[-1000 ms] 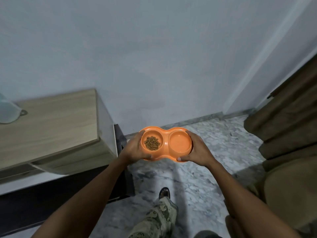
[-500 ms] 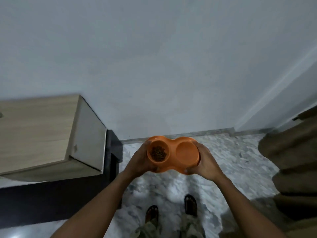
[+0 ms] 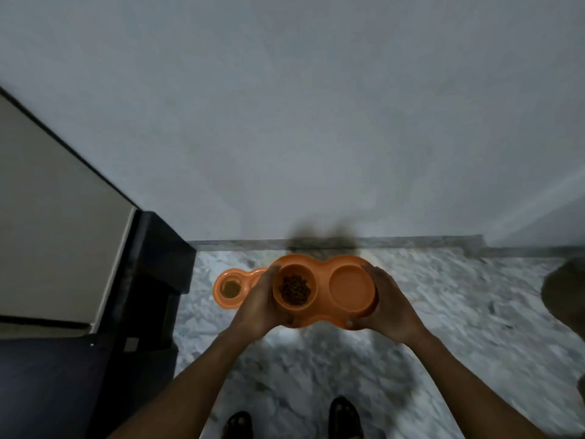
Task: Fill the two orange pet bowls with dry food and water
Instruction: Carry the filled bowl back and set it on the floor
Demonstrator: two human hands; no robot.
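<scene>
Head camera looking down: left hand (image 3: 261, 304) and right hand (image 3: 391, 307) grip opposite ends of an orange plastic double pet bowl (image 3: 324, 291), brown dry kibble (image 3: 294, 288) in its left cup, above marble floor (image 3: 443, 312). A second orange double bowl (image 3: 231, 288) sits on the floor behind, left.

The double bowl (image 3: 323, 289) has been carried forward and now hangs close to the foot of the wall (image 3: 316, 122). A second orange bowl (image 3: 232, 288) has come into view on the floor (image 3: 443, 296), partly behind the left hand (image 3: 259, 305). The desk (image 3: 47, 232) has slid to the left edge.
</scene>
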